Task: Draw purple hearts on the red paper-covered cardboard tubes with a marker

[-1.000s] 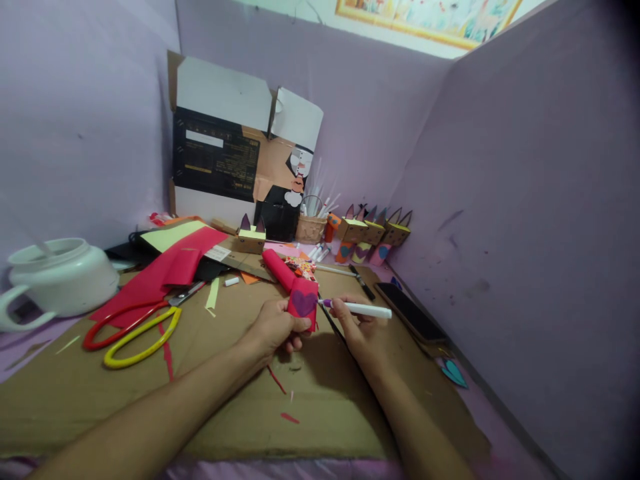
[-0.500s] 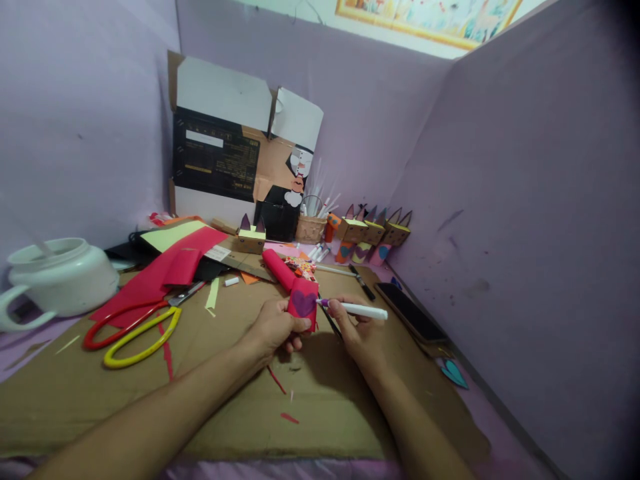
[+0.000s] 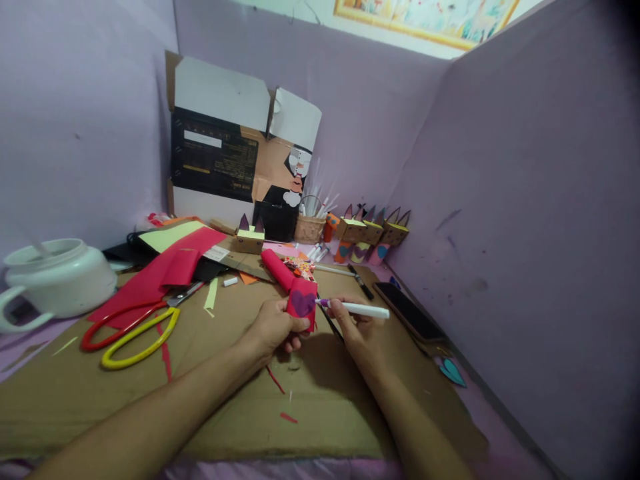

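My left hand [image 3: 281, 327] pinches the lower edge of a small red paper piece [image 3: 310, 321], thumb on its front. A purple heart [image 3: 303, 303] is on that paper. My right hand [image 3: 357, 327] grips a white marker [image 3: 369, 310], whose purple tip is at the heart's right edge; whether it touches cannot be made out. Behind the piece lies a roll of red paper [image 3: 277, 268], beside a patterned scrap [image 3: 301, 267].
Scissors with red and yellow handles [image 3: 143, 361] and a white pot [image 3: 65, 280] are at the left. A phone [image 3: 410, 310] and black pen [image 3: 361, 281] lie right. Cardboard figures [image 3: 351, 230] and a marker basket [image 3: 309, 229] stand behind, on the cardboard sheet's [image 3: 240, 413] far side.
The whole view has shifted very slightly. Both hands keep their holds, and the marker tip stays near the heart's right edge.
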A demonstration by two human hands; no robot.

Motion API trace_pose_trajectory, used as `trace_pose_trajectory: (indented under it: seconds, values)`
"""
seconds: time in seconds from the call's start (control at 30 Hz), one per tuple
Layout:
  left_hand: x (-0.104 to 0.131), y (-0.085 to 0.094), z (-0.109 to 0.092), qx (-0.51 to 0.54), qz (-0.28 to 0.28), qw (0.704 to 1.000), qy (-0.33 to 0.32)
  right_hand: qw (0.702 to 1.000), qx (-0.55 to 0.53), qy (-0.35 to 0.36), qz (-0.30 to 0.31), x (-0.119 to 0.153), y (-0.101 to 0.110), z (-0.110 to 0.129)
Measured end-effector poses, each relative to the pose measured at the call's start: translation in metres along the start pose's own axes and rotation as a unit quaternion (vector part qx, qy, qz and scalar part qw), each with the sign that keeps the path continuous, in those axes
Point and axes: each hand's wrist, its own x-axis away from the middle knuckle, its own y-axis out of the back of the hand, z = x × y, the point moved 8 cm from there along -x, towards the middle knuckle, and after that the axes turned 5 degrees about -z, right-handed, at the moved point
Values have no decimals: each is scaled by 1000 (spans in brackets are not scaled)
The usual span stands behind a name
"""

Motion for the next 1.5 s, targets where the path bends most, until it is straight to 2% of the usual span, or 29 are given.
trace_pose_trajectory:
  seconds: [0.13,0.73,0.87,1.1,1.37,1.5]
  values:
    - [1,0,0,-4,1,1000,-3,1000,-4,-12,-22,-1,4,-3]
    - [5,0,-3,-10,-11,1000,0,1000,8,23,-3,-1,-4,-1]
    - [4,-1,-3,-10,-4,1000,-2,1000,-5,5,1,-1,-3,-1]
    - [3,0,-1,-10,-10,1000,5,997,-43,-40,-40,-1,4,-7]
    - [-1,1,0,-2,-9,1000,4,995,-82,-23,-53,-4,4,-5]
    - [2,-1,-1,-2,1,1000,-9,994,-86,-43,-43,-6,3,-8]
